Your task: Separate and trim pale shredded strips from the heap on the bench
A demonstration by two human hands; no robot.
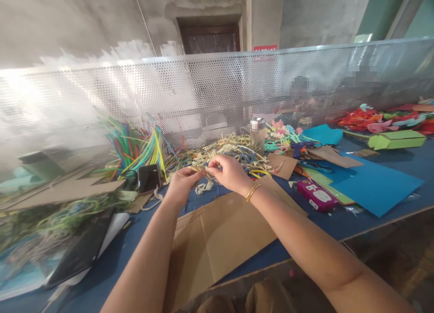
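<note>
The left hand [183,182] and the right hand [229,172] met at their fingertips, pinched on a small pale piece [195,169] that the fingers mostly covered; its long axis seemed to run left to right between them, though its full shape could not be told. A white curled strip [207,185] showed just on the near side of the fingertips; whether it joined the held piece was unclear. Directly beyond the hands spread a tangled pile of pale strips [224,146], longer left to right than near to far and reaching farther right, so the right hand was nearer to most of it. A flat cardboard sheet [230,231] lay on the near side. To the left were a dark-screened device [148,178] and coloured stems [132,146]; to the right, a lidded bottle [257,139], a purple box [313,193] and a blue sheet [376,186]. A perforated screen [129,96] stood at the far side.
</note>
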